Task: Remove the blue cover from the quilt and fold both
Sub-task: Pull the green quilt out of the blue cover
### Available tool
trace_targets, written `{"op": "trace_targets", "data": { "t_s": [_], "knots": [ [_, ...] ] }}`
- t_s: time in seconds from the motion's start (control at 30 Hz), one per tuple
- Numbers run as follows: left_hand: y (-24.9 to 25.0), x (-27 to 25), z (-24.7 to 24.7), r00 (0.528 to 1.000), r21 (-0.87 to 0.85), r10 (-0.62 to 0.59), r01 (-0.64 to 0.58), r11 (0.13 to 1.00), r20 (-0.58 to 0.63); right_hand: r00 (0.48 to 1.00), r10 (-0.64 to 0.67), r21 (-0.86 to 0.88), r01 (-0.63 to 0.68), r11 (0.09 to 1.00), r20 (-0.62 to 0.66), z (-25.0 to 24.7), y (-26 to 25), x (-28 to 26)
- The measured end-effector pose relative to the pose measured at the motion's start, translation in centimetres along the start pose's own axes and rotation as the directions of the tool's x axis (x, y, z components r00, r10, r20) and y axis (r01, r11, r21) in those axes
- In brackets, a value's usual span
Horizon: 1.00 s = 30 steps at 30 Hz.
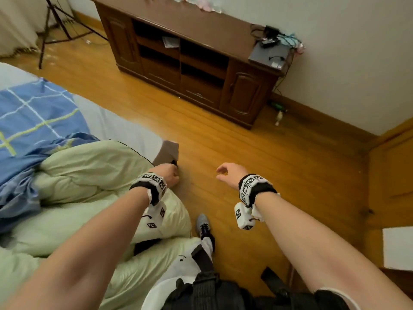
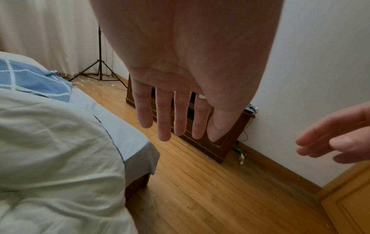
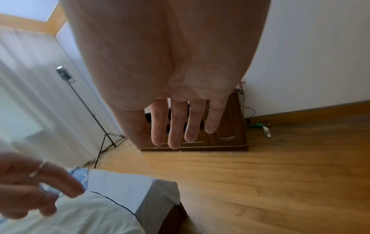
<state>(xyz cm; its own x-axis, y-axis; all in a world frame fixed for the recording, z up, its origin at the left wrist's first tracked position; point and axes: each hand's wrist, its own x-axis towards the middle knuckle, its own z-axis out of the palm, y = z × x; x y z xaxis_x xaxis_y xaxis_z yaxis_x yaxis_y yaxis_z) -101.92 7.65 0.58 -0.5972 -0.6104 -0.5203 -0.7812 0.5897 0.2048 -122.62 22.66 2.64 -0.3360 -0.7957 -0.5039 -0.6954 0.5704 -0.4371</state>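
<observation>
A pale green quilt (image 1: 89,175) lies rumpled on the bed, with its corner near the bed's foot corner. The blue checked cover (image 1: 33,113) is bunched at the far left, partly under the quilt's edge. My left hand (image 1: 171,175) hangs just past the quilt's corner, and in the left wrist view its fingers (image 2: 164,118) are straight and hold nothing. My right hand (image 1: 224,173) hovers over the floor to the right, and its fingers (image 3: 178,126) are relaxed and empty. The left wrist view also shows the quilt (image 2: 50,142) and the cover (image 2: 36,79).
The bed has a grey-blue sheet (image 1: 125,128) and ends at a corner by my left hand. A dark wooden cabinet (image 1: 190,63) stands against the far wall, a tripod (image 1: 53,23) at back left. Wooden floor (image 1: 268,153) lies between. My shoe (image 1: 202,222) is beside the bed.
</observation>
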Motion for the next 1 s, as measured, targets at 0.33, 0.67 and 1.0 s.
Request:
{"op": "trace_targets", "data": {
  "t_s": [0.33,0.67,1.0],
  "knots": [
    [-4.9,14.3,-17.0,0.958,-0.181,-0.279,0.264,0.947,-0.060,0.961,-0.140,-0.203,0.190,0.961,0.237,-13.2,-7.8,24.6],
    [-13.7,18.0,-19.9,0.496,-0.548,-0.868,0.726,0.415,0.000,0.678,-0.492,-0.186,0.671,0.718,0.546,-15.6,-24.8,47.3],
    [-9.0,16.5,-20.0,-0.054,-0.722,-0.952,0.640,-0.265,0.302,0.240,-0.486,-0.140,0.962,0.234,0.840,-10.9,-37.4,50.8]
  ]
}}
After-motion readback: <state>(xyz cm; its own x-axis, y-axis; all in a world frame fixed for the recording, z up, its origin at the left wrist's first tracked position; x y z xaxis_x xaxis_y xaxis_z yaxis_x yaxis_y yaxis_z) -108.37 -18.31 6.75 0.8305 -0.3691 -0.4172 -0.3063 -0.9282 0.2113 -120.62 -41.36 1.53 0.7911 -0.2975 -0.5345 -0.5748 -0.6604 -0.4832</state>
